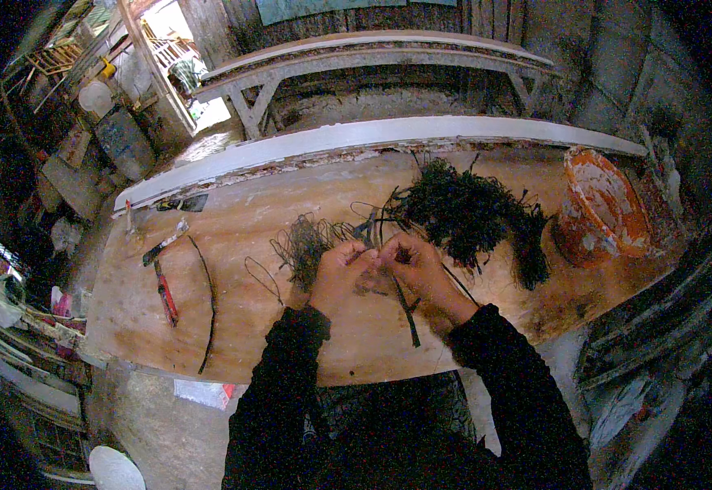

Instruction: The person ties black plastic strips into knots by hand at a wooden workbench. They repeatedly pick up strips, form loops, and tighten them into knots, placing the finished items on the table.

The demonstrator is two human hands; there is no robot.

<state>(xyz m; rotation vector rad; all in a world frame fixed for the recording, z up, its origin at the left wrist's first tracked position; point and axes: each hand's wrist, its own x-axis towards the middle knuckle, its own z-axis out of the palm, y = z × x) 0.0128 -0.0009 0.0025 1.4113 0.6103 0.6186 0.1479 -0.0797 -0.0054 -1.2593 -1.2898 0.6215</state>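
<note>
Near the middle of the wooden table, my left hand (341, 269) and my right hand (421, 268) meet with fingertips pinched together. Both are closed on a thin black strip, whose ends stick out above the fingers; the part between the fingertips is mostly hidden. A black strip end (411, 318) hangs below my right hand and rests over the table. Close beyond my left hand lies a loose bunch of thin dark loops (300, 243). Behind my right hand sits a larger tangled heap of dark cords (462, 208), with strands trailing to the right.
On the table's left lie a red-handled tool (165, 296), a light-coloured blade-like tool (166, 242) and a long dark strip (210, 306). An orange, white-smeared tub (609, 208) stands tilted at the right. A white board (372, 133) borders the far side; a bench (372, 59) stands beyond.
</note>
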